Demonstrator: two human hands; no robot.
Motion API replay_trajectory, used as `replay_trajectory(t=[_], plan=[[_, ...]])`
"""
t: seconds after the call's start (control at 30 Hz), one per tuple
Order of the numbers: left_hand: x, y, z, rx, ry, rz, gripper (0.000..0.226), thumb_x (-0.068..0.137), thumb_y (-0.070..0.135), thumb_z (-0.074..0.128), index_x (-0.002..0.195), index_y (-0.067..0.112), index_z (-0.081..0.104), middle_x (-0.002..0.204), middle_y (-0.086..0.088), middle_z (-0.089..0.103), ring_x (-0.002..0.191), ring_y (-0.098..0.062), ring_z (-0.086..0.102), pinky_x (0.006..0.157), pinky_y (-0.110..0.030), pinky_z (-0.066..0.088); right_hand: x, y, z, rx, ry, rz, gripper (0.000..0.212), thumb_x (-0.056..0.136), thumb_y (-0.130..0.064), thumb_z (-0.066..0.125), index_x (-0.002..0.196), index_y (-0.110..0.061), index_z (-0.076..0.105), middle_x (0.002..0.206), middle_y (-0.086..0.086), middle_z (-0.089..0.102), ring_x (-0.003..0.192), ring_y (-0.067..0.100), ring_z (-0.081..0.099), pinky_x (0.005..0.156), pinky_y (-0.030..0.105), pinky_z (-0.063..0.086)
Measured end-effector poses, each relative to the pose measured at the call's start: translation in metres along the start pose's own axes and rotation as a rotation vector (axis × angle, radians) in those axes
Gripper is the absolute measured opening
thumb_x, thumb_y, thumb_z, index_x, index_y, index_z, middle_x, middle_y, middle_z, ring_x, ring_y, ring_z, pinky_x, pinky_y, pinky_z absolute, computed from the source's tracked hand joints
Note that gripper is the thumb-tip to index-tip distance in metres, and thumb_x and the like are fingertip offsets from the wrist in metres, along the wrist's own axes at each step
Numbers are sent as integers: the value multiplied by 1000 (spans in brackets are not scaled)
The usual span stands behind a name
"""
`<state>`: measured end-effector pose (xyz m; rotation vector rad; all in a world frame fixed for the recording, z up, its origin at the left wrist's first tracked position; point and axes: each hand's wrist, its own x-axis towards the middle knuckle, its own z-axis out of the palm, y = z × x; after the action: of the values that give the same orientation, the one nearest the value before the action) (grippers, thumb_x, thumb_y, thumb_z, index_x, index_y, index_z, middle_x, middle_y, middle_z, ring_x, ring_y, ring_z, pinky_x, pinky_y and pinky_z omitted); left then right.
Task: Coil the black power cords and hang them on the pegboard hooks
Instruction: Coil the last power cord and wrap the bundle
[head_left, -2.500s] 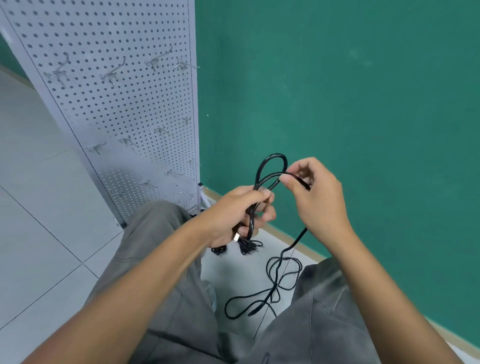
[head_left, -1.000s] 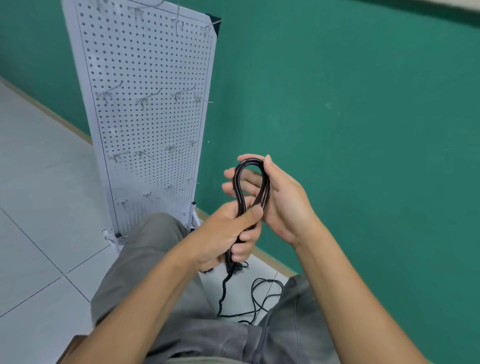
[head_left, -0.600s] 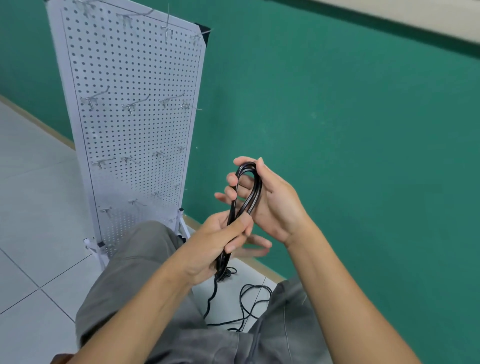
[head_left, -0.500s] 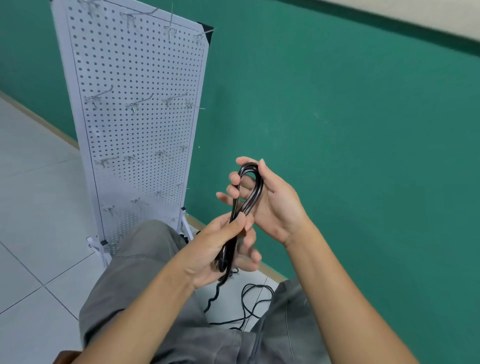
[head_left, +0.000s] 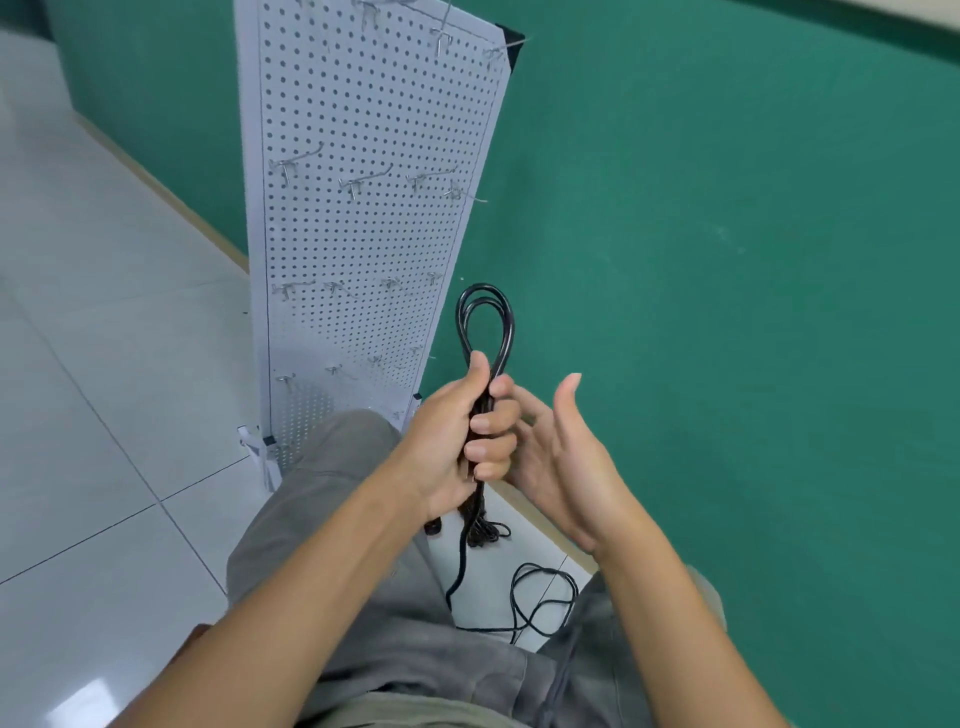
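My left hand (head_left: 457, 441) grips a black power cord (head_left: 485, 322) folded into several loops; the loop end sticks up above my fist. My right hand (head_left: 563, 457) is just right of the fist, palm open, fingers straight, with its fingertips behind my left fingers; it holds nothing. The rest of the cord (head_left: 540, 603) hangs below my fist and trails in loose curls on the floor between my knees. The white pegboard (head_left: 374, 130) stands upright ahead to the left, with rows of bare metal hooks (head_left: 358, 182).
A green wall (head_left: 727, 234) runs behind and to the right of the pegboard. Grey floor tiles (head_left: 104, 364) spread to the left. My grey-trousered knees (head_left: 332, 467) sit below my arms. More dark cord ends (head_left: 480, 532) lie bunched on the floor under my left hand.
My right hand has let go of the loop and opened beside my left fist. My left hand now grips the coil alone, higher on the bundle. The view has shifted right.
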<state>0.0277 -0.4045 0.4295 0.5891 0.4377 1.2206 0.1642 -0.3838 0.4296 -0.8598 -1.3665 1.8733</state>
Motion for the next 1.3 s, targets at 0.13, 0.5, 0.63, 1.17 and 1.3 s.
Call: replay_trajectory(t=[0.13, 0.5, 0.63, 1.17, 1.3], plan=[[1, 16, -15, -10, 111, 111, 39, 107, 50, 35, 81, 22, 42, 55, 9, 25, 35, -3, 23, 34, -18, 26, -1, 27, 10, -231, -27, 80, 85, 93, -74, 13, 135, -16, 59, 111, 9, 74, 108, 31, 69, 104, 43, 50], [10, 33, -54, 405, 529, 311, 35, 111, 43, 37, 87, 18, 40, 58, 4, 29, 41, -12, 28, 40, -22, 30, -16, 35, 14, -650, 170, -103, 21, 96, -15, 70, 81, 0, 71, 63, 3, 63, 57, 13, 52, 61, 23, 44], [9, 38, -69, 647, 585, 354, 35, 112, 37, 37, 82, 19, 35, 59, 0, 31, 43, -15, 28, 41, -25, 31, -21, 31, 3, -617, 259, -77, 17, 94, -11, 71, 80, -2, 74, 61, 1, 56, 50, 10, 40, 50, 19, 36], [18, -40, -39, 905, 30, 42, 59, 93, 74, 27, 82, 20, 48, 58, 11, 50, 49, -9, 44, 54, -26, 40, -10, -36, -26, -1227, 504, -290, 36, 63, -42, 94, 70, -20, 67, 65, -7, 67, 63, 10, 60, 62, 28, 49], [29, -43, -32, 876, -114, 24, 39, 100, 53, 49, 91, 15, 48, 65, 8, 48, 51, -8, 43, 51, -20, 41, -4, -44, -51, -1256, 514, -271, 42, 59, -46, 93, 69, -18, 65, 64, -4, 65, 57, 11, 52, 55, 25, 42]])
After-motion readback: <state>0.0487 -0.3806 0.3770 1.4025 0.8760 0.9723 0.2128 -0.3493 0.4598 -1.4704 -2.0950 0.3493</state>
